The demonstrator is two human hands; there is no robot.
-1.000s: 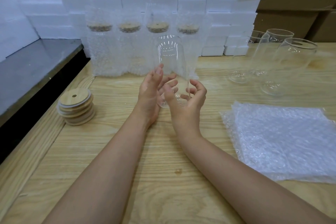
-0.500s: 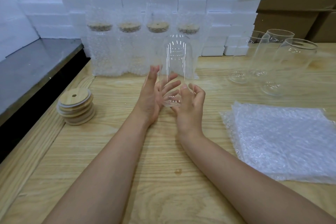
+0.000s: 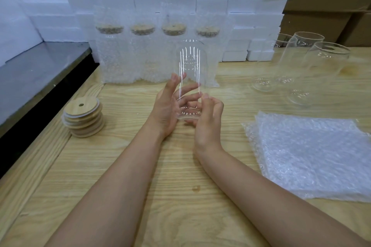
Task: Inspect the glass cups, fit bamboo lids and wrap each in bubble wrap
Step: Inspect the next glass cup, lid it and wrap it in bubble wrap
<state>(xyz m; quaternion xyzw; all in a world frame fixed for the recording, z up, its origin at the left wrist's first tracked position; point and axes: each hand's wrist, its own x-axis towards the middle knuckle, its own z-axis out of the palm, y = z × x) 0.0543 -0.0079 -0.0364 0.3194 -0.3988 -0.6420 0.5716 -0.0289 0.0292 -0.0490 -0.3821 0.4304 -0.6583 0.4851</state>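
The tabletop is pale yellow wood with wavy brown grain, and the bamboo lids are tan with white edges. The glass cup is clear with white light streaks. The bubble wrap is milky and dimpled, the foam blocks white, and the cardboard boxes brown.

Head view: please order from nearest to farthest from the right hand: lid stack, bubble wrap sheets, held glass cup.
1. glass cup, gripped by the right hand.
2. bubble wrap sheets, to its right.
3. lid stack, far left.

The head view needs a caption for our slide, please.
Left hand steadies and right hand grips a clear glass cup above a pale wooden table.
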